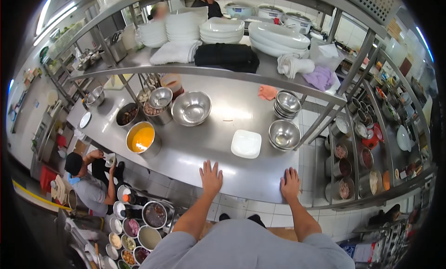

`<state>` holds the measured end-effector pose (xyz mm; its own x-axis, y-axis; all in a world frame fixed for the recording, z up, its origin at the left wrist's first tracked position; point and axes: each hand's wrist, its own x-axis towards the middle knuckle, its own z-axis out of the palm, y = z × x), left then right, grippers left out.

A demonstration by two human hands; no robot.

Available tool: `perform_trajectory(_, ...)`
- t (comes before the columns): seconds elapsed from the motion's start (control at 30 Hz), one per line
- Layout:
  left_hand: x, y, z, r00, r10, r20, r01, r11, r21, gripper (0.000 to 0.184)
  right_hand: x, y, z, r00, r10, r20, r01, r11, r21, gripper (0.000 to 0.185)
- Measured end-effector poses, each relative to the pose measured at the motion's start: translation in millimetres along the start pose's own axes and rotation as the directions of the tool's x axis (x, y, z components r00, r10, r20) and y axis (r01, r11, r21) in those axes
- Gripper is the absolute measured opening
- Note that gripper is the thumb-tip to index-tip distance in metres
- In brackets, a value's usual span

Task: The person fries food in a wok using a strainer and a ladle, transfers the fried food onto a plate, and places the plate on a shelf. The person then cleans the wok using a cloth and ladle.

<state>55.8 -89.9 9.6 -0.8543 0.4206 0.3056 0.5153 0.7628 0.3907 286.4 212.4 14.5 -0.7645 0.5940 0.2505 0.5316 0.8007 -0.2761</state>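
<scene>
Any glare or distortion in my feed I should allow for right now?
Head view: strong fisheye, the overhead shelf bowing and the corners black; head view: glare on the steel table beyond the white dish; head view: left hand and right hand reasonably sharp.

Kitchen interior. Above and beyond the fingers (209, 168): a long grey stainless-steel overshelf (176, 69); farther back, a white square-tiled wall (353, 25). Right of the fingers: an open grey metal rack (388, 197), with 1 straight white tube light (424, 44) higher beyond. Nearer than the fingers: a pale square-tiled floor (236, 204).
</scene>
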Motion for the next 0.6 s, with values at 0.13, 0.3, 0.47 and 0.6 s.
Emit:
perform_trajectory(0.13, -1.7, -0.2, -0.8, 1.0, 0.01, -0.013, -0.01, 1.0, -0.014, 0.048, 0.9, 1.8, 3.0, 1.0, 0.003, 0.005, -0.003, 1.0, 0.008, 0.051)
perform_trajectory(0.3, -2.9, 2.6, -1.8, 1.0, 0.01, -0.015, -0.01, 1.0, 0.009, 0.047, -0.4, -0.6, -3.0, 1.0, 0.004, -0.006, -0.004, 1.0, 0.005, 0.051)
perform_trajectory(0.47, -0.7, 3.2, -0.5, 1.0, 0.003, 0.012, -0.003, 1.0, 0.004, 0.045, -0.6, 1.3, -1.4, 1.0, 0.014, 0.01, -0.014, 1.0, -0.002, 0.052)
perform_trajectory(0.6, -2.2, 2.7, 1.3, 1.0, 0.007, -0.008, -0.007, 1.0, 0.012, 0.045, -0.9, 1.6, -3.1, 1.0, 0.008, 0.01, -0.008, 1.0, 0.011, 0.052)
